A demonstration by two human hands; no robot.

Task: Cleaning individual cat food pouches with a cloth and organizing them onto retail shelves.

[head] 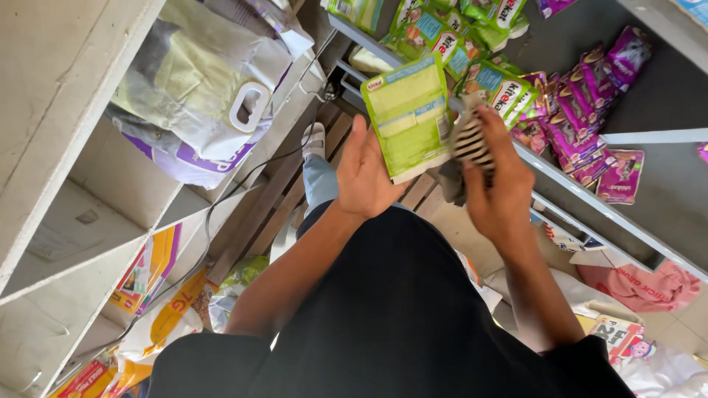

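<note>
**Between Two Shelf Units, a Green Pouch in Hand**

At far left, a pale shelf unit carries a large white and purple sack with a cut-out carry handle, lying on its side. Below it, yellow and orange bags stand in the lower bay.

At centre, the left hand is half closed, thumb up, gripping the lower edge of a green pouch. The pouch stands nearly upright, its long axis running away from the person, tilted slightly left. Just right of it, touching or nearly so, the right hand is curled around a striped cloth pressed toward the pouch's right edge. Both hands sit equally near the pouch.

Farther right, a grey shelf holds loose green pouches at its near end and a heap of purple pouches beyond. Below, a pink bag lies on the floor.
</note>
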